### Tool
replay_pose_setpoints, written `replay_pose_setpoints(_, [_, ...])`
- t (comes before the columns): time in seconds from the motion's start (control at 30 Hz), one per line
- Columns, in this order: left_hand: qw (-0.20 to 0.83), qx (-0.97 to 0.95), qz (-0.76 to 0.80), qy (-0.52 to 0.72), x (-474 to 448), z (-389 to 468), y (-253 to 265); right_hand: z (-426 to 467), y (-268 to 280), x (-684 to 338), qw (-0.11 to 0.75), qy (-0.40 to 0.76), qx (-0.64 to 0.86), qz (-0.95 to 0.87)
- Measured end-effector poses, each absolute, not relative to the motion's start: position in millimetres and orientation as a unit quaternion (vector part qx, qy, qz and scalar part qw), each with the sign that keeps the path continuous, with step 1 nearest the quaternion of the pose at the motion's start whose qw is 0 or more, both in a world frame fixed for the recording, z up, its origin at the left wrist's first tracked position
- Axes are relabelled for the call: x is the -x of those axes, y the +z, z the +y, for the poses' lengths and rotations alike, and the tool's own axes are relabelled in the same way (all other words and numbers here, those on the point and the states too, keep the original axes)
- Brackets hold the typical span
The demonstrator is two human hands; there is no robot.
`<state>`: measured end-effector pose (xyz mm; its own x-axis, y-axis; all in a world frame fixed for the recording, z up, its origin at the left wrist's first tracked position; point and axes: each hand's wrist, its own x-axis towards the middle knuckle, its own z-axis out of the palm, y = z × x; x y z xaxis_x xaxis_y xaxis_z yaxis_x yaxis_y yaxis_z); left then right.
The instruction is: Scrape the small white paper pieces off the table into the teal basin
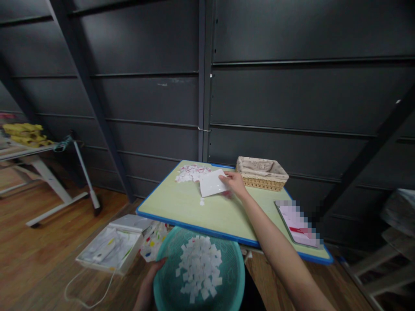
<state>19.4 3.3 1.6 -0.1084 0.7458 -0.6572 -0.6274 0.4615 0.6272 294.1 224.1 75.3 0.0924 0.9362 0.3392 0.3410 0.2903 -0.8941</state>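
With my right hand (235,182), I hold a glossy white card (211,185) by its right side, fingers pinched on it, just over the table. The card partly covers a loose heap of white paper pieces (191,171) with some red marks. A blurred reddish patch shows under my right hand. Below the table's front edge, my left hand (156,268) grips the left rim of a green plastic basin (239,265). Many small white pieces (200,264) lie inside the basin. A few small white bits (202,201) rest on the tabletop.
A cloth-lined wicker basket (261,183) stands on the blue-edged yellow table (175,205), at the back right. A flat tablet-like object (293,224), partly pixelated, lies near the right edge. On the floor at left are an open white box (106,248) and a plastic bag (155,237).
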Motion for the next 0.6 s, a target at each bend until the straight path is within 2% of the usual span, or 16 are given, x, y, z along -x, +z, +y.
replay_pose_setpoints(0.33, [0.673, -0.064, 0.523, 0.519, -21.6, 3.1, 2.9, 217.6, 78.8, -289.6, 0.501, 0.298, 0.515, -0.628])
replay_pose_setpoints(0.6, [0.686, -0.049, 0.522, 0.504, -19.3, 3.6, 1.1, 222.0, 80.3, -296.8, 0.489, 0.236, 0.555, -0.630])
